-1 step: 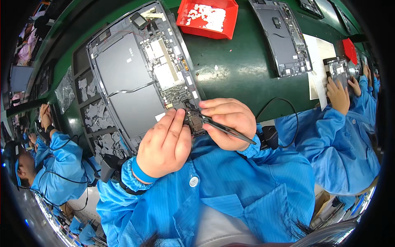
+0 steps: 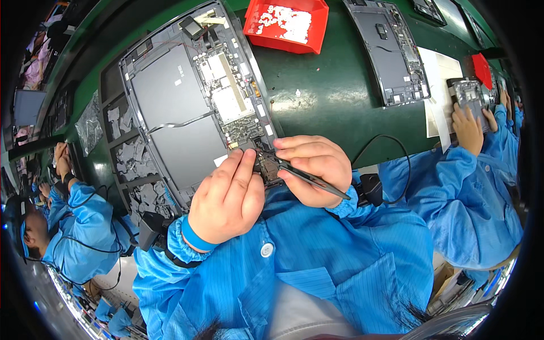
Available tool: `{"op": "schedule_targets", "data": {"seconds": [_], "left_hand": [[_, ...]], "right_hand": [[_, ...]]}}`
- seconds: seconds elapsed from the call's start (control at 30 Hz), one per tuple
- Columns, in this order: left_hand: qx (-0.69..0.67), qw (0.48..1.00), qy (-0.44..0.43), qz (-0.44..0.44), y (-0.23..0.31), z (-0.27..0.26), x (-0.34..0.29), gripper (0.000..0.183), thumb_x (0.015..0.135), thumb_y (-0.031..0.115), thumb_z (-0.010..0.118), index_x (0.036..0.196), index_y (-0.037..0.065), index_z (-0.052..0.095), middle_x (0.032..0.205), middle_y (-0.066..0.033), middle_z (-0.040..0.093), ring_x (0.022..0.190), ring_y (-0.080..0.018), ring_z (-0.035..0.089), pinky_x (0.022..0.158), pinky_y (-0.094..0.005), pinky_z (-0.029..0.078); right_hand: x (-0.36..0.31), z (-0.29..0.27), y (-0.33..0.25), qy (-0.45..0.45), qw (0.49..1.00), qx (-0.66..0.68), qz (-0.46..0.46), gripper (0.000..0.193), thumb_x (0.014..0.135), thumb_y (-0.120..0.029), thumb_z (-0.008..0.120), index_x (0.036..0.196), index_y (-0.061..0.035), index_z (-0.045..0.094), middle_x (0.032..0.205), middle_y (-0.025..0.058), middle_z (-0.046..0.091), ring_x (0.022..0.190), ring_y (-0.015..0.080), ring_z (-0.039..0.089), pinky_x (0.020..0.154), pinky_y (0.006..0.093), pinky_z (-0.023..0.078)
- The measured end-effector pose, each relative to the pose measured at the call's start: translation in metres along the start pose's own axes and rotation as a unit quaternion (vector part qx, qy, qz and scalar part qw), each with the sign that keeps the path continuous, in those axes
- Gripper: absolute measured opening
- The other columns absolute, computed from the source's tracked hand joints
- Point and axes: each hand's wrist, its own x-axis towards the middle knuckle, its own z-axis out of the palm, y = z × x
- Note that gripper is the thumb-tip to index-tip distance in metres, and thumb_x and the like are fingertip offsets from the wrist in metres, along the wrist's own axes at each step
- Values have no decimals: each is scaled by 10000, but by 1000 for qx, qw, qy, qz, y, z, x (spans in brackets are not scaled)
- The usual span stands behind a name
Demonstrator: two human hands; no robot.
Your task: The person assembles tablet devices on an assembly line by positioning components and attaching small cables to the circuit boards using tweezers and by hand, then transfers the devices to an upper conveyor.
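Note:
An opened laptop-like device [image 2: 164,96] with a dark grey flat panel and an exposed circuit board [image 2: 229,93] lies slanted before me. My left hand [image 2: 226,198] rests over its near end, index and middle fingers stretched out with the tips on the board; its thumb is hidden. In my right hand [image 2: 317,167] is a pair of black tweezers [image 2: 314,180], gripped between thumb and fingers. Their back end sticks out to the lower right, while the tips reach the board's near end beside my left fingertips. Whatever small part lies at the tips is too small to tell.
A compartment tray [image 2: 126,184] of grey pieces sits left, partly under the device. Beyond stands a red bin [image 2: 283,47] of small white parts. A second opened device [image 2: 391,62] lies right. Co-workers in blue sit on both sides; a black cable [image 2: 409,170] loops near my right wrist.
The tweezers' back end has shifted very slightly in my right hand. My left hand and the device stay where they were.

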Motion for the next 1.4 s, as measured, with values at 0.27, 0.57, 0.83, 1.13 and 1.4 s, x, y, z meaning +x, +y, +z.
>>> {"op": "schedule_targets", "data": {"seconds": [0.27, 0.57, 0.83, 1.13, 1.4], "left_hand": [[36, 999, 27, 21, -7, 4, 3, 107, 737, 138, 547, 816, 67, 533, 1028, -145, 615, 943, -257, 581, 693, -275, 460], [-40, 999, 2, -14, -8, -12, 0, 276, 641, 168, 694, 821, 22, 545, 1081, -173, 579, 957, -295, 577, 718, -339, 494], [-13, 914, 127, -385, -172, -26, -63, 156, 800, 9, 537, 937, 10, 612, 916, -153, 622, 818, -289, 606, 736, -333, 471], [35, 893, -27, -448, -266, 43, -110, 323, 624, 173, 739, 901, 31, 656, 877, -184, 629, 834, -329, 604, 747, -383, 480], [-242, 808, 222, -488, -245, -26, -101, 131, 786, 86, 659, 870, 15, 588, 746, -9, 603, 622, -73, 557, 528, -198, 441]], "right_hand": [[-1, 3, -2, -35, 996, -86, 0, 247, 601, 31, 728, 764, -12, 547, 825, 126, 617, 814, 271, 649, 637, 309, 529], [0, 10, 1, -37, 996, -77, -37, 231, 612, 17, 719, 744, -4, 531, 833, 122, 596, 818, 297, 644, 609, 326, 531], [5, 3, -1, -47, 998, -38, -18, 301, 644, 54, 672, 851, 2, 459, 780, 181, 597, 749, 337, 648, 611, 374, 533], [18, -8, -6, -26, 999, 15, 24, 264, 699, 59, 639, 864, 10, 439, 834, 195, 569, 790, 339, 619, 684, 414, 519], [69, 9, 27, 52, 997, -48, 10, 295, 679, 104, 657, 917, 32, 499, 896, 182, 616, 831, 259, 619, 706, 324, 497]]}}
